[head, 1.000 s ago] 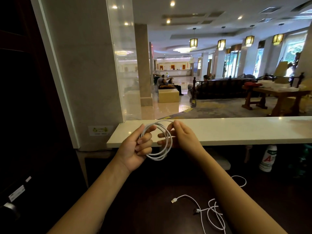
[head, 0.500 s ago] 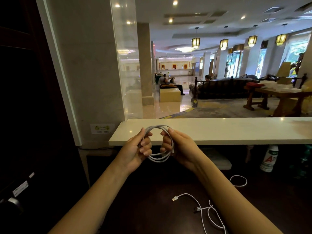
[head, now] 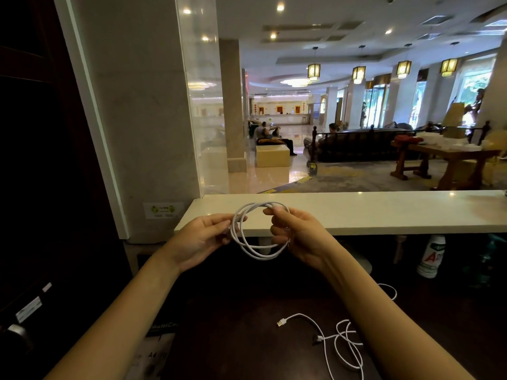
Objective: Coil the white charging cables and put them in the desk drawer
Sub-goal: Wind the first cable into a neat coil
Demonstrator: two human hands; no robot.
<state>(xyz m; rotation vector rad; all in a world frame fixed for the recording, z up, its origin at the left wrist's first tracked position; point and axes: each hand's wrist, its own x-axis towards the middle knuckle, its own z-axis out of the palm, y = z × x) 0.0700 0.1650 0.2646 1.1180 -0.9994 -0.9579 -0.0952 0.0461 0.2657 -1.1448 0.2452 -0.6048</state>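
Observation:
A white charging cable wound into a coil [head: 256, 249] hangs in the air between both hands, in front of the white counter. My left hand [head: 199, 239] pinches the coil's left side between thumb and fingers. My right hand [head: 297, 237] grips its right side, fingers curled over the top strands. A second white cable [head: 338, 338] lies loose and tangled on the dark desk [head: 247, 338] below my right forearm, its USB plug pointing left. No drawer is visible.
A white stone counter [head: 356, 212] runs across at hand height, with a glass panel above it. Under it on the right stands a white bottle [head: 432, 255]. Papers [head: 156, 352] lie at the desk's lower left. A hotel lobby lies beyond.
The hands have drawn slightly apart, widening the coil. My left hand now pinches the loop's edge instead of wrapping around it.

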